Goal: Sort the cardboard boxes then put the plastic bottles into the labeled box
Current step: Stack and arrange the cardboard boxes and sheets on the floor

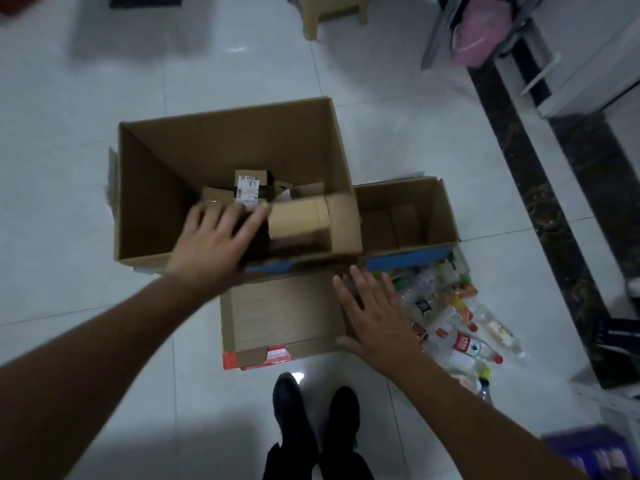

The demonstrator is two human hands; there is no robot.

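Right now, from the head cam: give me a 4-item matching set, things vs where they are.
Things:
1. left hand
2. right hand
3. plastic bottles
4. big open box

Places:
A. heaped on the floor at right
B. reaching into the big box
C. farthest from the feet, small cartons inside
D. spread over the flattened box

Pairs: 1-B, 2-D, 3-A, 4-C

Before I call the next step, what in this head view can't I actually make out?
- Labels on the plastic bottles: too small and blurred to read.
- What the left hand touches inside the large box: motion blur and the hand itself hide it.
- Small box: any label is out of sight.
- Flattened cardboard: its right edge lies under the right hand.
- Purple item: cut off by the frame's lower right edge.
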